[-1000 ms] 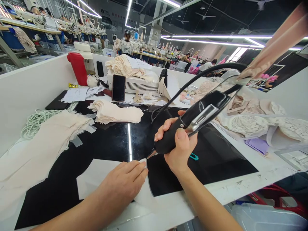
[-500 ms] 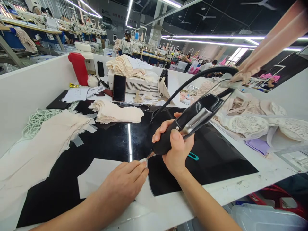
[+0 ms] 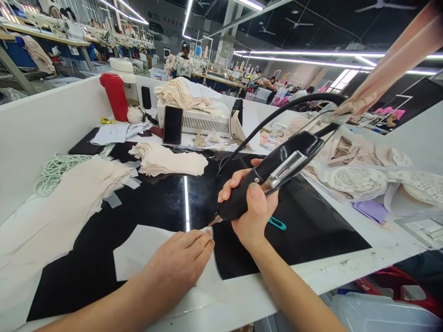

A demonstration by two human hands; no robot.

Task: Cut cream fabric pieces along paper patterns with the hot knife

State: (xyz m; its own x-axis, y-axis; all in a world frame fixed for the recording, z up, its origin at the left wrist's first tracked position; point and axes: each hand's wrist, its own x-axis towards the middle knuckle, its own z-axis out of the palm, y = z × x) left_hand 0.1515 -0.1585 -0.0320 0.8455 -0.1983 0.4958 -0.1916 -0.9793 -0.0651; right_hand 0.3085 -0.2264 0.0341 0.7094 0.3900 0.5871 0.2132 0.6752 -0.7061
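My right hand [image 3: 254, 207] is wrapped around a black corded handheld tool [image 3: 273, 177] with a metal lever on its side. Its narrow copper-coloured tip points down left, close to my left fingertips. My left hand [image 3: 182, 258] is closed over a white sheet-like piece [image 3: 133, 251], fingers together, pressing its edge against the table. A bit of white edge shows at the fingertips beside the tool tip. The piece lies partly on the glossy black mat [image 3: 162, 203] and is partly hidden under my hand and forearm.
A pink fabric strap [image 3: 391, 69] suspends the tool, and its black cable [image 3: 266, 122] loops leftward. Stacked cream fabric pieces [image 3: 169, 159] and a longer cream pile [image 3: 65, 207] lie left. A teal cutter [image 3: 277, 224] is near my right wrist. Lace cups [image 3: 360, 180] lie right.
The hands and tool have hardly moved; the tool has shifted very slightly left. The whole view has drifted a little.
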